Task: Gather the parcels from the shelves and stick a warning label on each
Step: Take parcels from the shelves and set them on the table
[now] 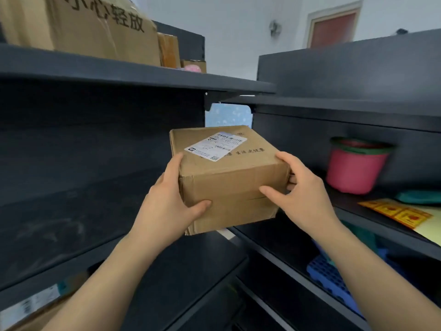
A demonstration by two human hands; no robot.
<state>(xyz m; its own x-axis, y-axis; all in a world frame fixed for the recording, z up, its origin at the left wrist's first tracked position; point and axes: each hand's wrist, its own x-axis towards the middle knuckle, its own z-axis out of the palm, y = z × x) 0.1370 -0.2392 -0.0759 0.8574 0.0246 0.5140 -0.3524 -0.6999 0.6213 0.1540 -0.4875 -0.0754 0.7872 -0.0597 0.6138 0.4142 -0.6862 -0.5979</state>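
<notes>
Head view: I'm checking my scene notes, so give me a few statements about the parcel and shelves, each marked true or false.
1. The left hand and right hand both hold the cardboard parcel, one on each side. True.
2. The parcel's top is bare. False: a white shipping label is stuck on it.
3. A pink bucket stands on the right shelf. True.
4. The top left shelf holds only buckets. False: a large cardboard box with printed characters stands there.

— Spotted anything on the right?
— Noticed stacked plastic pots (353, 170), pink outermost, green rim above. Saw yellow-and-red packets (398, 212) near them.
— Lower down?
— Glimpsed a blue perforated tray (321, 271). Farther back, made out a red door (333, 29).
</notes>
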